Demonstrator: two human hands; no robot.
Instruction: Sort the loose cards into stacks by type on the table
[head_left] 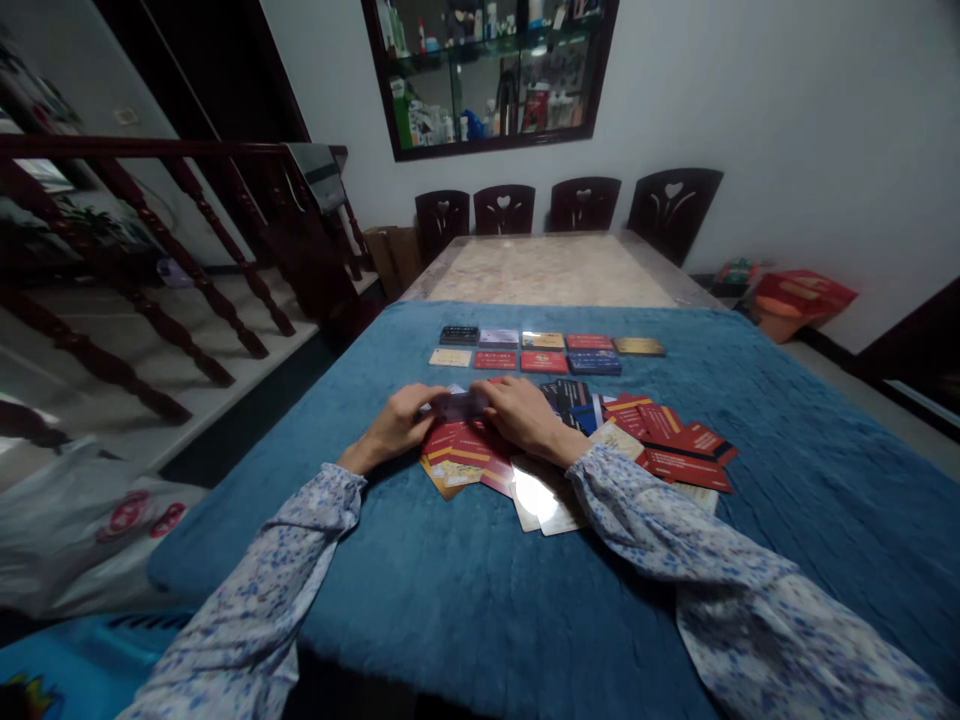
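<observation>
Between my two hands is a pale purple-grey card [461, 405], gripped at both ends; whether it is one card or a few together I cannot tell. My left hand [403, 415] pinches its left end, and my right hand [521, 412] closes on its right end. Below and beside them lies a loose spread of cards: red cards [463, 445] under the hands, black cards [571, 398] behind the right hand, more red cards [686, 450] to the right, and shiny cream cards [551, 498] by the right wrist.
Beyond my hands stand two rows of sorted card piles, among them a black pile [459, 335], a dark blue pile [594, 361] and a gold pile [639, 346]. A blue cloth [360, 590] covers the near table. Chairs [586, 205] line the far end; a plastic bag [90, 530] sits left.
</observation>
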